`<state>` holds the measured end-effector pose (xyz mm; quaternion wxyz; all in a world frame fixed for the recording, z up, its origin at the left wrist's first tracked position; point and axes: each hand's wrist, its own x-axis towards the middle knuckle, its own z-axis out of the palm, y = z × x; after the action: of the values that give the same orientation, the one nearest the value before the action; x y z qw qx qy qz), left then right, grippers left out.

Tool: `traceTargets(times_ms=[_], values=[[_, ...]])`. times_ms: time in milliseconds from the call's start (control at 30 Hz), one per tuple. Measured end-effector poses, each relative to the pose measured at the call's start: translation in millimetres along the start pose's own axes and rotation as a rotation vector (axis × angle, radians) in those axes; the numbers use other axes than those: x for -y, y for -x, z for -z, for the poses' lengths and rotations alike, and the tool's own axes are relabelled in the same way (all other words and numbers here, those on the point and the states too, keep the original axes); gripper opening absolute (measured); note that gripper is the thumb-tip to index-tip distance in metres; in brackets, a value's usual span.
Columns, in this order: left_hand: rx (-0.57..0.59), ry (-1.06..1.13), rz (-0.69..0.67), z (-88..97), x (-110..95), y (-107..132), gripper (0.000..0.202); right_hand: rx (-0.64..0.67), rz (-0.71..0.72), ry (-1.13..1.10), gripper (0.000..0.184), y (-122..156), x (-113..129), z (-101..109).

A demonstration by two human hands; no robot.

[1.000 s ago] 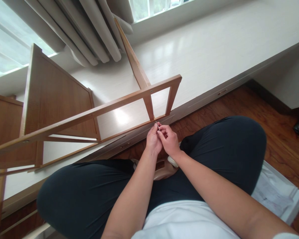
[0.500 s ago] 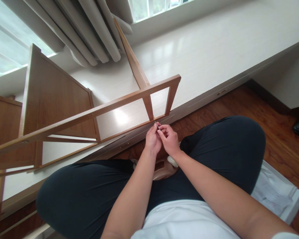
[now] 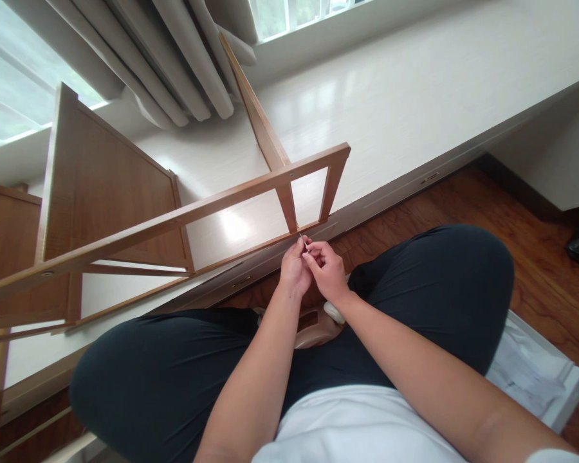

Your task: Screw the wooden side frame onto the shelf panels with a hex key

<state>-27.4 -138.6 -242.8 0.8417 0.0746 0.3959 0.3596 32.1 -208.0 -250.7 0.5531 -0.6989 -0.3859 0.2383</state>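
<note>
A brown, ladder-shaped wooden frame (image 3: 222,200) rests along the front edge of the white, glossy window ledge (image 3: 415,96). A flat, brown wooden board (image 3: 258,116) extends from the frame toward the ledge's rear edge, near a grey-beige fabric curtain (image 3: 183,58). The left hand (image 3: 296,267) and the right hand (image 3: 329,267) are positioned side by side in front of the ledge's front edge, near the frame's right end. Both grips are narrow: the fingers of each hand pinch a thin, silver-coloured metal rod (image 3: 305,244). The rod's far end points at the joint between lower rail (image 3: 244,255) and crosspiece (image 3: 285,207); contact there cannot be determined.
</note>
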Motion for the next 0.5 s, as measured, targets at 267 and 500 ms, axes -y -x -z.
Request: traceTargets(times_ms=[267, 500], values=[[-0.048, -0.058, -0.018, -1.7, -5.5, -0.4, 0.008, 0.012, 0.053, 0.052, 0.014, -0.2, 3.1, 1.7], [-0.046, -0.063, -0.022, -0.9, -6.9, -0.5, 0.007, -0.006, 0.034, 0.115, 0.017, -2.3, -0.3, 0.4]])
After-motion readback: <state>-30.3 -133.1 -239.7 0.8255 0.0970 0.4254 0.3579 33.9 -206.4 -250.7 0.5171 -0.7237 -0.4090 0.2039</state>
